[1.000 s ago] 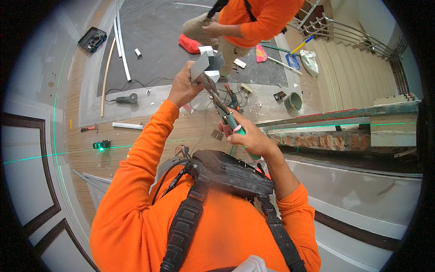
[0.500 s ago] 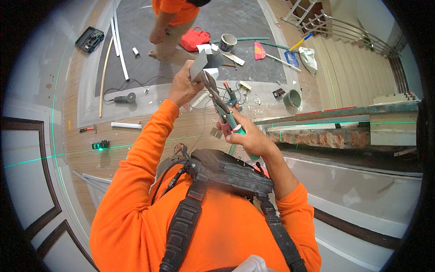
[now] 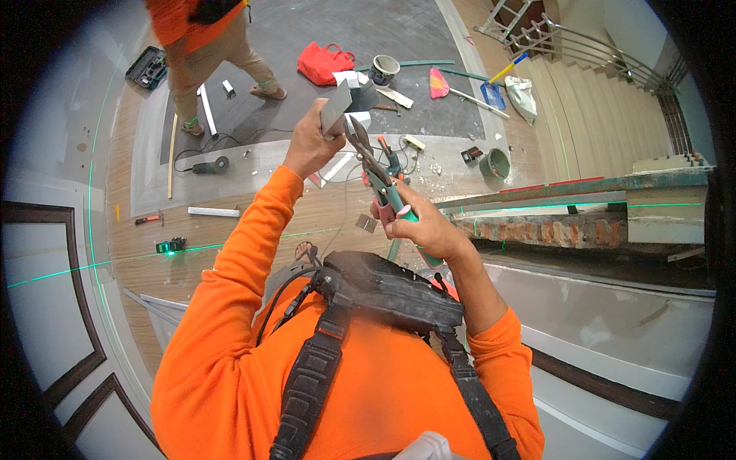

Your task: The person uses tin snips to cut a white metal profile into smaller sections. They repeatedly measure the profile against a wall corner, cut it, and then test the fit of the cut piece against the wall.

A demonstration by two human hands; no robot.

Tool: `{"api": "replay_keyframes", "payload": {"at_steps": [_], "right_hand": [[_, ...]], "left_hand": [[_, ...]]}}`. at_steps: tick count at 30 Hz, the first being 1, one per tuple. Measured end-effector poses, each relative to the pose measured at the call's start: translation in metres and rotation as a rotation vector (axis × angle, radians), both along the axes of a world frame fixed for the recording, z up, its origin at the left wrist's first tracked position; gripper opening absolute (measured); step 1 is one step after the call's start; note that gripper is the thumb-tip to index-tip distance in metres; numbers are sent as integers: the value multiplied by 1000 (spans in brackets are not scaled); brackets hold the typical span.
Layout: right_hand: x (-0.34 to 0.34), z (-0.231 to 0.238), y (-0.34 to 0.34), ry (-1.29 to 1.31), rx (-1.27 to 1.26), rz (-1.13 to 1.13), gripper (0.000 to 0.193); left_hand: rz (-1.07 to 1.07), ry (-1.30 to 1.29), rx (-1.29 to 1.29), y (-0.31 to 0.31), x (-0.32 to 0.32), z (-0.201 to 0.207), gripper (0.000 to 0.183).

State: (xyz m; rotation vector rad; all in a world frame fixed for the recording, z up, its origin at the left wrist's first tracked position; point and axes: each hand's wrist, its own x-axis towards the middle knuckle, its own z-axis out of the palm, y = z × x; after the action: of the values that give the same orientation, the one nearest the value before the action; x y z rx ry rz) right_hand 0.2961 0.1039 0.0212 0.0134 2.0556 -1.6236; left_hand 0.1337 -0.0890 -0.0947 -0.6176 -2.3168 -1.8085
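My left hand (image 3: 312, 146) grips a bent grey sheet-metal profile (image 3: 335, 107) with white faces, held up in front of me. Wrapped round the green and pink handles of a pair of tin snips (image 3: 376, 170) is my right hand (image 3: 425, 222). The metal blades of the snips point up and left and meet the lower edge of the profile. Whether the blades are closed through the metal cannot be made out. Part of the profile's far side is hidden behind my left fingers.
A co-worker (image 3: 215, 61) in orange stands at the back left. On the floor lie an angle grinder (image 3: 211, 165), a laser level (image 3: 170, 245), a red bag (image 3: 326, 63), a bucket (image 3: 384, 69) and a green pail (image 3: 495, 164). A brick-edged ledge (image 3: 537, 230) runs along the right, near stairs (image 3: 590, 123).
The co-worker has stepped to the left, across the floor beyond me. My hands, the profile and the snips have barely moved.
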Motion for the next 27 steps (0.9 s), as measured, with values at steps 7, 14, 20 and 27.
{"api": "replay_keyframes", "payload": {"at_steps": [7, 14, 20, 27], "right_hand": [[2, -4, 0, 50, 102, -18, 74], [4, -7, -4, 70, 112, -62, 66], [5, 4, -10, 63, 193, -99, 61], [7, -9, -14, 9, 283, -83, 61]], "left_hand": [[-36, -9, 5, 0, -3, -4, 46], [-54, -63, 16, 1, -4, -6, 48], [-76, -24, 29, 2, -6, -6, 50], [-82, 28, -21, 5, -7, -36, 57]]}}
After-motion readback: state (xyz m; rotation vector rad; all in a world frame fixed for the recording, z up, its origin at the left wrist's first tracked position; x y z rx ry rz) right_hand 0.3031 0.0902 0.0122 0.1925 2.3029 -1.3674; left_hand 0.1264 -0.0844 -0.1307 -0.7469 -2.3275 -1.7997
